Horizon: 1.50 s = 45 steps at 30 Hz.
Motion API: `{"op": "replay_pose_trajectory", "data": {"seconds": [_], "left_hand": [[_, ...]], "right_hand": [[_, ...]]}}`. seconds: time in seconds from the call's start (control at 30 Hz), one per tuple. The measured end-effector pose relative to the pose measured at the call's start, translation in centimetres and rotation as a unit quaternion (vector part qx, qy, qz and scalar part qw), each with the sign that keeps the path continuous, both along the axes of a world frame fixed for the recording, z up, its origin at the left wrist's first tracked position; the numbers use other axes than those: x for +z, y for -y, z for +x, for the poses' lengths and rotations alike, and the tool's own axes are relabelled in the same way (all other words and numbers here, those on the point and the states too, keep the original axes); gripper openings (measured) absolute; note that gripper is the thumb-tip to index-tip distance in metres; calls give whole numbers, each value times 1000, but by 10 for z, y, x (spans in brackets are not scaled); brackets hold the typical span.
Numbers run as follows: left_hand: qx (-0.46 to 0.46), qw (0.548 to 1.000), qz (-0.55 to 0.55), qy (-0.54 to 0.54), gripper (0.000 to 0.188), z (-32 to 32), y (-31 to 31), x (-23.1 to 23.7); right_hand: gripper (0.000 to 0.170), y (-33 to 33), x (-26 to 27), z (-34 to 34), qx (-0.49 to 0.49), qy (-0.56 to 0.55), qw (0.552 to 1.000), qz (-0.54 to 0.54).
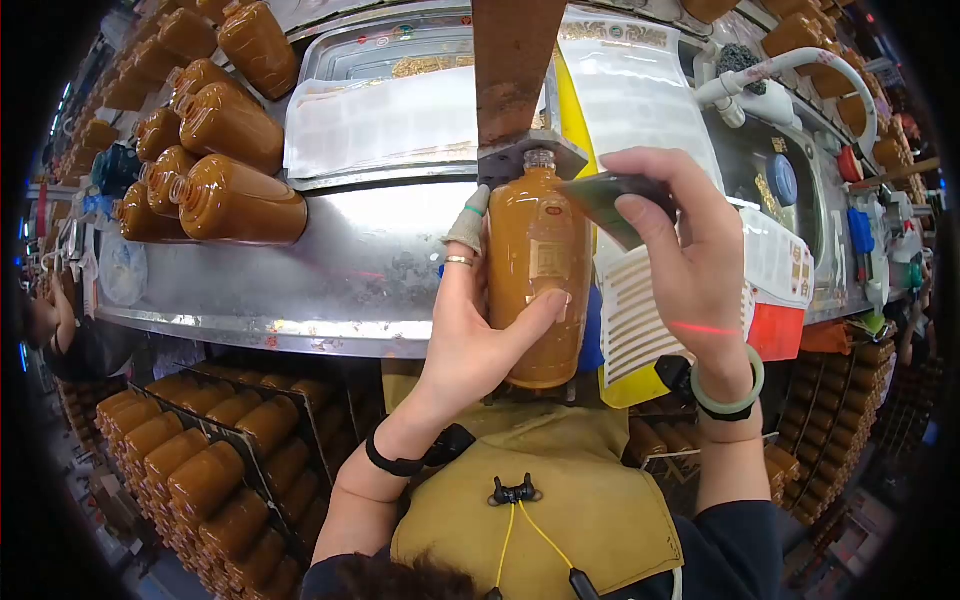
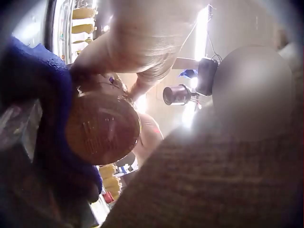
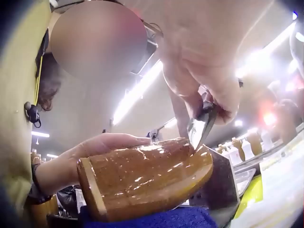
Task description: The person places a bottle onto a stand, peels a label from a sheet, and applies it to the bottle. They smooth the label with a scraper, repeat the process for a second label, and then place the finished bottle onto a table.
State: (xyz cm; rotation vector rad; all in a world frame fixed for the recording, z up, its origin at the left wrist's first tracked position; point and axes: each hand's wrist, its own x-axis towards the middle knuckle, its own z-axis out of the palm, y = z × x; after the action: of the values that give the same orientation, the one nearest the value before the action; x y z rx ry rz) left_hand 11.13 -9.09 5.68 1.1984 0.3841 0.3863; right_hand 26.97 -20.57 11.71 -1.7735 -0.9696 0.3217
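Observation:
A glossy amber-brown bottle (image 1: 540, 225) lies neck-away on the work surface, its neck at a metal bracket (image 1: 575, 150). My left hand (image 1: 470, 335) holds it by the side, thumb across its lower front and a cloth cover on one finger. A gold decal (image 1: 549, 258) shows on the bottle's face. In my right hand (image 1: 705, 250), thumb and fingers pinch a dark flat scraper (image 1: 615, 200). The right wrist view shows the scraper's edge (image 3: 199, 128) right at the bottle's shoulder. Blue cloth (image 3: 156, 219) lies under the bottle, and its round base (image 2: 102, 128) faces the left wrist camera.
Several brown bottles (image 1: 235, 200) stand at the left of the metal table (image 1: 370, 250). White sheets (image 1: 390, 125) lie behind, and a striped decal sheet (image 1: 640, 310) lies at right. A sink (image 1: 820, 190) with a hose is farther right. Racks of bottles (image 1: 200, 480) fill the lower left.

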Motion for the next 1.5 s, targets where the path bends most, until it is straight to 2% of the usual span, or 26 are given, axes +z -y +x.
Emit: {"op": "replay_pose_trajectory", "data": {"seconds": [0.03, 0.07, 0.1, 0.17, 0.23, 0.27, 0.3, 0.33, 0.37, 0.43, 0.53, 0.63, 0.97, 1.07, 1.1, 1.13, 1.17, 1.23, 1.27, 1.3, 1.37, 1.43, 1.5], "left_hand": [[0, 1000, -8, -1, 92, 0, 0, -1], [0, 1000, -8, -1, 92, 0, 0, -1], [4, 1000, 4, 1, 90, -1, 0, -1], [7, 1000, 15, 3, 88, -1, -2, 0], [12, 999, -44, 5, 83, 0, -7, 3], [22, 998, -66, 7, 76, 2, -8, 3], [21, 998, -66, 7, 76, 5, -9, 4], [21, 997, -69, -3, 74, 8, -11, 5], [21, 997, -72, -14, 72, 10, -13, 6], [27, 998, -50, -12, 68, 12, -13, 3], [25, 998, -61, -14, 67, 13, -13, 4], [32, 998, -46, -1, 66, 13, -12, 2], [33, 997, -69, -4, 62, 12, -12, 1], [38, 992, -120, -7, 57, 9, -15, -2], [39, 987, -156, -9, 55, 8, -16, -3], [39, 992, -116, -8, 55, 9, -16, -5], [40, 992, -116, -8, 55, 8, -16, -4], [30, 988, -148, -8, 54, 5, -17, 0], [29, 988, -148, -8, 54, 5, -17, 1], [18, 988, -155, 0, 54, 4, -17, 3], [6, 987, -162, 9, 54, 2, -16, 4], [18, 990, -140, 0, 54, 0, -16, 5], [20, 990, -136, 2, 54, -3, -15, 4]], "right_hand": [[30, -3, 8, 2, 0, 0, 1000, 0], [29, -6, 14, 5, 57, 134, 989, -11], [28, -8, 16, 6, 112, 264, 958, -22], [28, -11, 17, 5, 115, 255, 960, -1], [28, -10, 14, 10, 76, 99, 992, 7], [28, -8, 13, 10, 75, 99, 992, 6], [25, -6, 12, 9, 47, -81, 996, 14], [28, -5, 10, 7, 19, -258, 966, 22], [28, -3, 2, 5, 19, -257, 966, 22], [40, 2, -25, -1, 22, -202, 976, -81], [35, 3, -48, -7, 5, -248, 966, -69], [35, 1, -47, -9, 5, -283, 958, -48], [37, 4, -44, -6, 8, -273, 958, -84], [37, 3, -22, -3, -3, -274, 961, -22], [40, 3, -19, 4, 16, -35, 999, -28], [45, 2, -16, 8, 35, 207, 977, -33], [45, 1, -9, 5, 35, 208, 977, -33], [49, -6, 6, -9, 157, 189, 969, -15], [53, -10, 9, -15, 147, 242, 958, -37], [53, -12, 11, -13, 146, 242, 958, -38], [52, -19, 12, -4, 84, 323, 942, -19], [49, -18, 16, -5, 74, 328, 941, -25], [44, -14, 13, -10, 152, 265, 951, -49]]}}
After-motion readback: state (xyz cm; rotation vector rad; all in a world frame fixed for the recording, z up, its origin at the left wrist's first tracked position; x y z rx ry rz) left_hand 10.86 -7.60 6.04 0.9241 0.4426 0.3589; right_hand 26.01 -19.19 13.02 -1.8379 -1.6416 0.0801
